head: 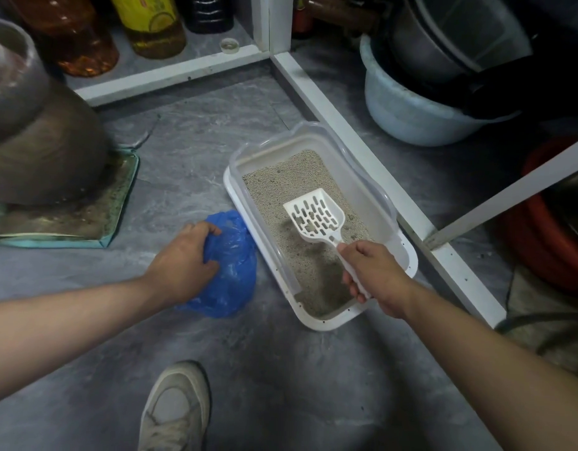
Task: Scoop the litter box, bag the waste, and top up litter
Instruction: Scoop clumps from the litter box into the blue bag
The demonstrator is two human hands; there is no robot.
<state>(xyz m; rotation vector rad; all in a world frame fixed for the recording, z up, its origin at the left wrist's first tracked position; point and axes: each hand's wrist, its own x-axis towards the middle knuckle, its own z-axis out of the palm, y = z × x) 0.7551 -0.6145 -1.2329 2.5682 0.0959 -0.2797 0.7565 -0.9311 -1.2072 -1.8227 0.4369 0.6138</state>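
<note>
- Head view: my right hand [375,275] is wrapped around the handle of the white slotted scoop [317,216], its blade held over the grey litter [291,190] in the white litter box [408,255] just ahead of that hand.
- My left hand [183,258] grips the crumpled blue bag [230,275], which lies on the floor touching the box's left side; what it holds I cannot tell.
- The grey marbled floor [200,138] carries everything.
- Beyond my right hand, a white shelf frame [339,112] runs beside the box, with a pale blue basin [408,105] behind it.
- Past my left hand stands a large brown pot [43,151] on a mat.
- Below both hands is my shoe [177,408].
</note>
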